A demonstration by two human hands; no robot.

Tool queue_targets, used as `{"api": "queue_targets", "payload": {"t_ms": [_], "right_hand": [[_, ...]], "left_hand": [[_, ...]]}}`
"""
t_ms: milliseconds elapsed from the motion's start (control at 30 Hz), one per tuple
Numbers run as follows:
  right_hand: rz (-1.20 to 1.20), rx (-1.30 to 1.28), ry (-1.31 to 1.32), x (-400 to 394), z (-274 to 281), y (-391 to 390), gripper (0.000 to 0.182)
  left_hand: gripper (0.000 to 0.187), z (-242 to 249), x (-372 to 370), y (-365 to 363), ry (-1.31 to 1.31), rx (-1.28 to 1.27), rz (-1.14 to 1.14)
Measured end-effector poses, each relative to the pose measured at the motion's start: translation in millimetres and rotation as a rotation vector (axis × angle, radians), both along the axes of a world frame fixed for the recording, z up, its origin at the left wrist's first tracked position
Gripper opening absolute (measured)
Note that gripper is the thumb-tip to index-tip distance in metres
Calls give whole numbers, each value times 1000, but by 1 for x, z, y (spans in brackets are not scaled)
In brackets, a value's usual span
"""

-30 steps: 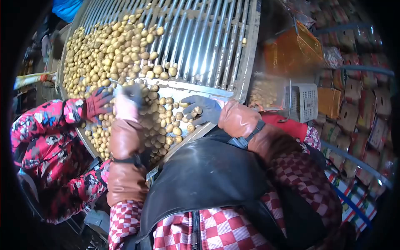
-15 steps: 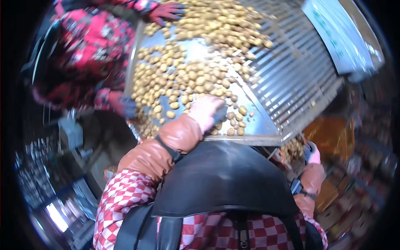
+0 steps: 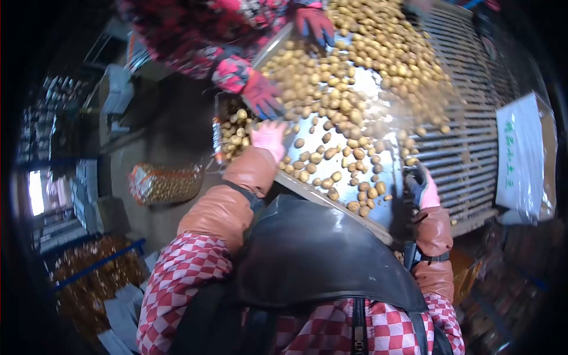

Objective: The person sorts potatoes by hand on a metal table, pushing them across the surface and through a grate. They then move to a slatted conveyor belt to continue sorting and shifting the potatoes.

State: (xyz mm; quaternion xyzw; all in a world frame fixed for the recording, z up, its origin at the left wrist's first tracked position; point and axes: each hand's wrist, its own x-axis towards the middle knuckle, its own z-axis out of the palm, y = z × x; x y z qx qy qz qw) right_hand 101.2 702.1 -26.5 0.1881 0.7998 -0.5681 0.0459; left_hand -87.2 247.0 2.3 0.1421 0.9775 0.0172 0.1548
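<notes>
Many small potatoes (image 3: 384, 50) lie spread over a shiny metal sorting table (image 3: 305, 133). My left hand (image 3: 270, 137), in a pink glove, is at the table's near left corner with its fingers apart, beside potatoes at the mouth of a filled bag (image 3: 234, 133). Near the table's right part is my right hand (image 3: 423, 186), in a pink and dark glove, above the metal surface; its fingers are blurred and dark, and whether they hold anything is unclear. Some loose potatoes (image 3: 361, 198) lie between my two hands along the near edge.
A co-worker's gloved hands (image 3: 315, 25) (image 3: 260, 94) reach over the table's far left side. Slatted metal bars (image 3: 467, 118) run along the right, with a white box (image 3: 520, 160) beyond. On the floor at left lies a full net bag (image 3: 167, 183).
The view has turned. My left hand has moved from the potatoes to the left corner. My right hand has come up from beside the table to over its surface.
</notes>
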Motion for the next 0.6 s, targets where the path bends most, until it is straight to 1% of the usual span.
{"api": "queue_targets", "payload": {"t_ms": [33,100,167,200,233,267,300,367,400,433,500,533,567,600], "right_hand": [[-217,-298,-122,-26,4,-2,61],[-55,379,32,-74,-6,0,68],[-44,650,89,-124,-5,-18,80],[-62,775,60,-147,-17,-34,86],[10,648,-108,-163,1,-69,79],[122,862,-236,-173,25,-111,73],[229,1075,-364,-180,41,-144,68],[337,1035,-290,-183,20,-175,64],[354,931,-6,-176,-3,-177,64],[368,892,24,-174,-7,-188,58],[561,707,68,-171,-2,-188,52],[582,545,126,-168,-1,-184,51],[477,226,168,-166,-51,-170,52],[359,92,161,-159,-33,-165,50]], "left_hand": [[57,0,4,3,33,-105,22],[67,12,31,29,-111,-1,72],[66,20,55,50,30,-5,-198],[67,12,58,53,16,100,-292],[68,5,62,52,3,207,-388],[67,12,65,50,-16,346,-391],[67,11,64,49,-18,346,-383],[65,8,59,50,14,358,-401],[63,6,59,54,14,308,-390],[63,3,62,62,5,309,-385],[62,-1,63,76,-11,150,-405],[62,-1,62,76,-14,150,-406],[60,-1,63,77,0,156,-452],[58,-2,61,78,17,160,-498]]}}
